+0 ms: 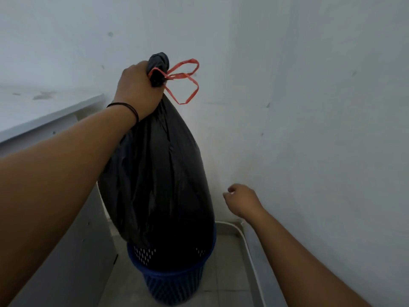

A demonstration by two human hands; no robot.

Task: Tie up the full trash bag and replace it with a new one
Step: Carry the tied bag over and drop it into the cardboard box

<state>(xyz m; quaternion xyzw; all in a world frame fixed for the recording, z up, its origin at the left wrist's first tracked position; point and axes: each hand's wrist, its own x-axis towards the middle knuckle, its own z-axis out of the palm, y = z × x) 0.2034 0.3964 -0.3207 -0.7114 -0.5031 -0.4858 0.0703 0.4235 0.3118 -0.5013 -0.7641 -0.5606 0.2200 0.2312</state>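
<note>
The right hand point(240, 199) hangs low beside the blue bin point(174, 282), fingers loosely curled, holding nothing. The left hand point(138, 90) has its grip closed round the tied neck of the black trash bag point(157, 173), whose bottom sits inside the bin. I'd steady the rim and lift straight up, keeping the red drawstring point(186, 85) clear.

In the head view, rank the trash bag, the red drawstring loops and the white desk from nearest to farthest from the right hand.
From the right hand, low beside the wall:
1. trash bag, just to its left, its bottom in the blue basket.
2. red drawstring loops, above, at the bag's neck.
3. white desk, far left, beyond the bag.
</note>
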